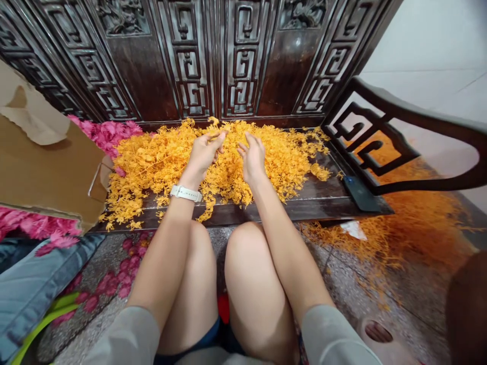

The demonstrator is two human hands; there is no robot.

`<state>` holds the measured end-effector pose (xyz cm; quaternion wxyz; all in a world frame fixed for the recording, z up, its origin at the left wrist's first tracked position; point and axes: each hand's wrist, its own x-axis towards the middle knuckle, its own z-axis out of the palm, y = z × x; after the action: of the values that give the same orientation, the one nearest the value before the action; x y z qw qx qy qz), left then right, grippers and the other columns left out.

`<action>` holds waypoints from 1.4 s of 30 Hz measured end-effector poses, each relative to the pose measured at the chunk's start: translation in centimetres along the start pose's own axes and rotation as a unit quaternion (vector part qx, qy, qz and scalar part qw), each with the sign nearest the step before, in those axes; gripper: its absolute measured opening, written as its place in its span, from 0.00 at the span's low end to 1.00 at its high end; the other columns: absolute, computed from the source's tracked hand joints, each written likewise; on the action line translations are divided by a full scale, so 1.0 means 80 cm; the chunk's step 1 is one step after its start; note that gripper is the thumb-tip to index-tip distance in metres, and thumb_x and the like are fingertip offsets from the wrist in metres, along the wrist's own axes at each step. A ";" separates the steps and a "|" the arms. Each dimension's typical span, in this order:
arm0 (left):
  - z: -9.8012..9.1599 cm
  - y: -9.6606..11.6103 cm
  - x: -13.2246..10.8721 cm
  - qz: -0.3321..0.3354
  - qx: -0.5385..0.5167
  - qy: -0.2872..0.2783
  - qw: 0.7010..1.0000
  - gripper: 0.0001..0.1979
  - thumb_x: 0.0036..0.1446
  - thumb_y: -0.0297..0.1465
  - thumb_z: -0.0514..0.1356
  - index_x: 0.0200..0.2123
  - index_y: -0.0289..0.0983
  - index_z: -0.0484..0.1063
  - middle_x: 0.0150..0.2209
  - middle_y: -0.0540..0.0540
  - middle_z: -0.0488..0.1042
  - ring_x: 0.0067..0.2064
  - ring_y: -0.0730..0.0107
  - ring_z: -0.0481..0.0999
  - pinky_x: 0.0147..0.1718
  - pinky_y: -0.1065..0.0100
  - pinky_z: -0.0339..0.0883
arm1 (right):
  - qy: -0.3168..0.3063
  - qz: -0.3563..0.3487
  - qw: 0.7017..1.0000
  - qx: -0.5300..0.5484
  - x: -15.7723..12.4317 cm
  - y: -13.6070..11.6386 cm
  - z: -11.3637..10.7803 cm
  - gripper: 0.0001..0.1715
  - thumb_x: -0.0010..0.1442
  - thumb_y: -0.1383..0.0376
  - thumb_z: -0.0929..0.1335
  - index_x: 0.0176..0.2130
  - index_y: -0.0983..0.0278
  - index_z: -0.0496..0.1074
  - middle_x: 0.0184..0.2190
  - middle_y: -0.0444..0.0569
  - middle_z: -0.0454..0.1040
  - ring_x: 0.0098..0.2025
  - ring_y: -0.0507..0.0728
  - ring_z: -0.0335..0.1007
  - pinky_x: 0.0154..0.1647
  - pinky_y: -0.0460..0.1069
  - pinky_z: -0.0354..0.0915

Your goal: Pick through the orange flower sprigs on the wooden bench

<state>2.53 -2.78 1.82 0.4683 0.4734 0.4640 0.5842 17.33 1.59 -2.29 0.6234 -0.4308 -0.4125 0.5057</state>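
Observation:
A heap of yellow-orange artificial flowers (160,152) lies along the dark wooden bench seat (315,205). Over its middle, my left hand (203,152), with a pale watch on the wrist, has its thumb and fingers drawn together in a pinch. Whatever is between those fingertips cannot be told from the yellow behind. Close by on the right, my right hand (253,156) is raised over the same heap. Its fingers are bent but apart, with nothing visible in them. A small gap separates the two hands.
A cardboard box (49,167) stands at the left, with pink flowers (114,134) behind it. A dark flat phone-like object (361,193) lies near the carved armrest (411,152). More orange material (414,223) covers the right floor. A person's jeans-clad leg (49,279) is at left.

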 end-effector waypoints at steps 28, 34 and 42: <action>0.009 -0.011 0.014 -0.048 -0.081 0.066 0.993 0.11 0.63 0.37 0.75 0.39 0.38 0.81 0.35 0.43 0.76 0.38 0.65 0.78 0.37 0.64 0.72 | -0.014 -0.164 0.955 -0.248 -0.029 -0.037 -0.039 0.47 0.65 0.53 0.74 0.77 0.54 0.61 0.75 0.61 0.59 0.74 0.75 0.64 0.71 0.75 0.65; 0.040 -0.006 -0.003 -0.075 -0.188 -0.011 0.979 0.10 0.62 0.30 0.74 0.42 0.36 0.78 0.46 0.43 0.78 0.38 0.72 0.80 0.43 0.66 0.79 | 0.012 -0.101 0.952 -0.288 -0.017 -0.014 -0.056 0.38 0.60 0.55 0.73 0.65 0.69 0.76 0.72 0.68 0.63 0.70 0.74 0.68 0.75 0.71 0.62; 0.051 -0.017 -0.006 -0.089 -0.194 0.000 0.977 0.16 0.55 0.31 0.79 0.34 0.34 0.75 0.34 0.49 0.78 0.32 0.77 0.78 0.34 0.73 0.74 | 0.014 -0.089 0.952 -0.292 -0.034 -0.028 -0.047 0.41 0.65 0.52 0.70 0.70 0.68 0.71 0.76 0.66 0.60 0.73 0.72 0.66 0.78 0.66 0.59</action>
<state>6.74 -2.70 0.88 0.6016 0.3305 0.3822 0.6187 21.14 -1.82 -1.44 0.5186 -0.5628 -0.5699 0.2992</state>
